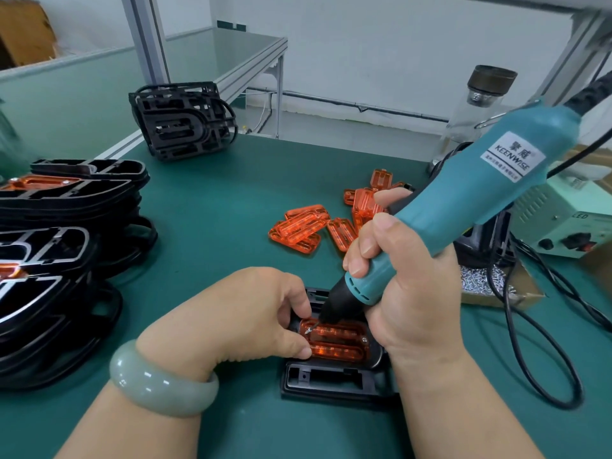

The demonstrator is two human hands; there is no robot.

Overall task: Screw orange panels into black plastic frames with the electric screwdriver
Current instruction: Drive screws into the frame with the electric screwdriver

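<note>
A black plastic frame (334, 382) lies on the green mat near me with an orange panel (337, 342) seated in it. My left hand (251, 313) grips the frame's left side, thumb and fingers curled at the panel's left end. My right hand (400, 286) grips the teal electric screwdriver (463, 200), tilted with its cord end up to the right. Its bit holds a small screw (308, 330) over the panel's left corner. Another screw (364, 339) sits in the panel's right side.
Loose orange panels (311, 226) lie mid-table. Stacks of black frames (59, 260) fill the left side, and another stack (185, 124) stands at the back. A tray of screws (483, 283), a power supply box (563, 226), black cables (543, 359) and a glass bottle (480, 104) are on the right.
</note>
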